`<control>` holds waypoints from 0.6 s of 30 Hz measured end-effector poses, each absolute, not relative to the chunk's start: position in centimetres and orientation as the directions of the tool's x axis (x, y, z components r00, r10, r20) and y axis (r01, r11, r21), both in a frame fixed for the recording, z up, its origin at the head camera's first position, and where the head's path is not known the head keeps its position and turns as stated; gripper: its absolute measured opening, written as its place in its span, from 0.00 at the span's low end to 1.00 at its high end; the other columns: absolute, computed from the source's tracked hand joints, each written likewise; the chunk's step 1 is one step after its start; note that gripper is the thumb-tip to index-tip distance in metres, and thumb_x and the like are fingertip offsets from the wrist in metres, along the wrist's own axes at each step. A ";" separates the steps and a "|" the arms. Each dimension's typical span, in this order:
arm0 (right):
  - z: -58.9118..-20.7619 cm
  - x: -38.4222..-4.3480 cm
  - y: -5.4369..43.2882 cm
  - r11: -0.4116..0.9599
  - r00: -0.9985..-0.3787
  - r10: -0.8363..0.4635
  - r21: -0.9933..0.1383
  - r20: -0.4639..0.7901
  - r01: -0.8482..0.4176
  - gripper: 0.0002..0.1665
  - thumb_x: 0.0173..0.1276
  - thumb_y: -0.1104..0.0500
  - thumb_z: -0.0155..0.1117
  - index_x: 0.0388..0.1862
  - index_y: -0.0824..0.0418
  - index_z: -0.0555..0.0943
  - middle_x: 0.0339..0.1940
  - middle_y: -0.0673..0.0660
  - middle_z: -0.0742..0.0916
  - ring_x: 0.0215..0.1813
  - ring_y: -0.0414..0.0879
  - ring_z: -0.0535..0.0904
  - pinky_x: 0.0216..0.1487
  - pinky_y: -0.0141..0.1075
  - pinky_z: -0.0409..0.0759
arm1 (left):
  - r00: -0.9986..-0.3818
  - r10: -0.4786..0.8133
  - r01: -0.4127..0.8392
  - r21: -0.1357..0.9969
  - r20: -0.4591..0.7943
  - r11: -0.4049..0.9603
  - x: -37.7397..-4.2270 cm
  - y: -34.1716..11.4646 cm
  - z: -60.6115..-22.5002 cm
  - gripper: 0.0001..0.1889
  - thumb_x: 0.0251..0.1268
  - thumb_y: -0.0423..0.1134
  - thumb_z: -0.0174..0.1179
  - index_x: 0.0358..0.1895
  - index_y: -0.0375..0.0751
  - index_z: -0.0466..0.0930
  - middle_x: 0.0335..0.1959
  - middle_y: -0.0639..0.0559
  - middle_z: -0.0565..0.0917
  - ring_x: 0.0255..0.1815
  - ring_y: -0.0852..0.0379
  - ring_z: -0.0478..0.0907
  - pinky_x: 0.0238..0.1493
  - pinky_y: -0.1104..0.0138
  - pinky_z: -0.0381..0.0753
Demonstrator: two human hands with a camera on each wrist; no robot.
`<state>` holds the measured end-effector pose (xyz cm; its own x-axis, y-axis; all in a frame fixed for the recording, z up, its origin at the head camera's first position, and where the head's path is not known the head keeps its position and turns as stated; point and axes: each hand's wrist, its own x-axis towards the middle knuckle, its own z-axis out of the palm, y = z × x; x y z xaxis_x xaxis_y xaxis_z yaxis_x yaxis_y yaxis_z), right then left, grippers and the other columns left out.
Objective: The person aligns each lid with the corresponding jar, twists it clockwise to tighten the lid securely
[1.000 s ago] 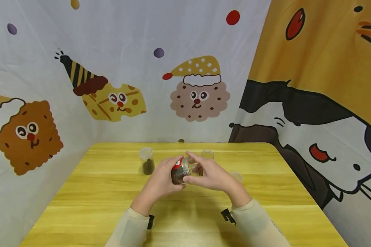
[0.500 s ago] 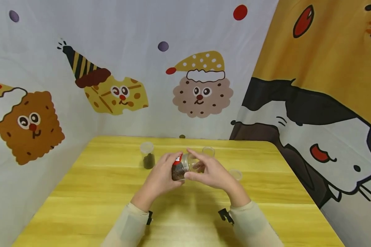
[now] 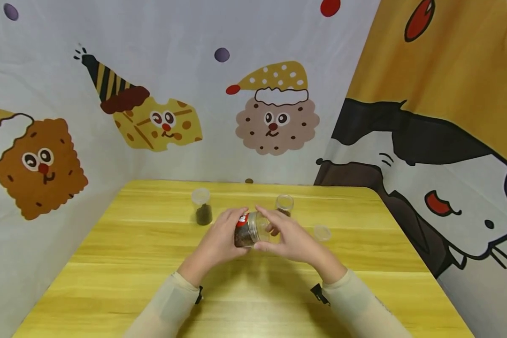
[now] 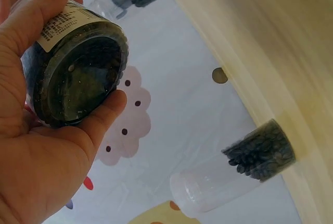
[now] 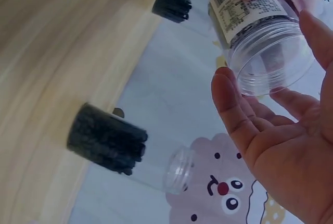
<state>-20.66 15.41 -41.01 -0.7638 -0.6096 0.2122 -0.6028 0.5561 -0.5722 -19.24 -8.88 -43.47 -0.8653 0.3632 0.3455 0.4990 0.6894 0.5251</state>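
Note:
A clear jar (image 3: 245,231) with a red-and-white label and dark contents is tipped on its side above the table, its base toward the left. My left hand (image 3: 222,238) grips its body, and the left wrist view shows the thumb and fingers around the jar's base end (image 4: 78,81). My right hand (image 3: 288,234) cups the clear threaded end (image 5: 270,60), thumb and fingers curled at its rim. Behind the hands stands a clear jar (image 3: 285,202) with dark pieces, partly hidden by my right hand. A round clear lid (image 3: 322,233) lies on the table to the right.
A tall clear jar (image 3: 201,206) with a pale lid stands at the back left, its lower part filled with dark bean-like pieces (image 4: 263,151). The wood-grain table (image 3: 122,281) ends at a printed cloth backdrop (image 3: 169,166).
The head view tilts down slightly, so the table sits higher in the picture. My right hand shifts slightly to the right at the jar's threaded end. My left hand keeps its grip.

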 end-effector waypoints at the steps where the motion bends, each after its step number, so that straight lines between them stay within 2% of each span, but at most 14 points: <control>1: -41.2 -20.6 15.5 0.553 -0.761 -0.610 -0.568 0.221 -0.609 0.56 0.69 0.41 0.78 0.89 0.48 0.60 0.73 0.60 0.81 0.56 0.50 0.88 0.54 0.49 0.89 | -0.863 0.368 0.503 0.524 0.346 0.687 -19.2 -8.9 -43.5 0.54 0.43 0.36 0.88 0.78 0.39 0.68 0.71 0.37 0.77 0.69 0.39 0.77 0.68 0.46 0.82; 8: -42.2 -20.5 15.7 0.518 -0.723 -0.624 -0.537 0.296 -0.666 0.55 0.69 0.44 0.79 0.87 0.51 0.62 0.76 0.59 0.80 0.58 0.51 0.88 0.58 0.47 0.88 | -0.862 0.361 0.504 0.537 0.355 0.676 -18.9 -8.7 -44.2 0.52 0.42 0.36 0.88 0.76 0.38 0.70 0.70 0.37 0.78 0.68 0.40 0.78 0.67 0.46 0.83; 13: -42.2 -20.5 15.7 0.515 -0.725 -0.620 -0.541 0.302 -0.665 0.53 0.68 0.44 0.79 0.86 0.55 0.65 0.76 0.58 0.80 0.57 0.50 0.88 0.57 0.45 0.89 | -0.859 0.352 0.509 0.540 0.372 0.671 -18.7 -8.6 -44.2 0.52 0.41 0.36 0.89 0.75 0.39 0.70 0.69 0.37 0.78 0.68 0.39 0.78 0.67 0.44 0.84; 18: -42.0 -20.8 15.7 0.517 -0.733 -0.617 -0.554 0.288 -0.653 0.52 0.68 0.43 0.79 0.85 0.52 0.66 0.73 0.57 0.82 0.55 0.52 0.89 0.55 0.43 0.89 | -0.859 0.353 0.508 0.539 0.371 0.671 -18.8 -8.4 -44.1 0.52 0.41 0.36 0.89 0.75 0.40 0.70 0.70 0.39 0.78 0.67 0.39 0.78 0.66 0.45 0.84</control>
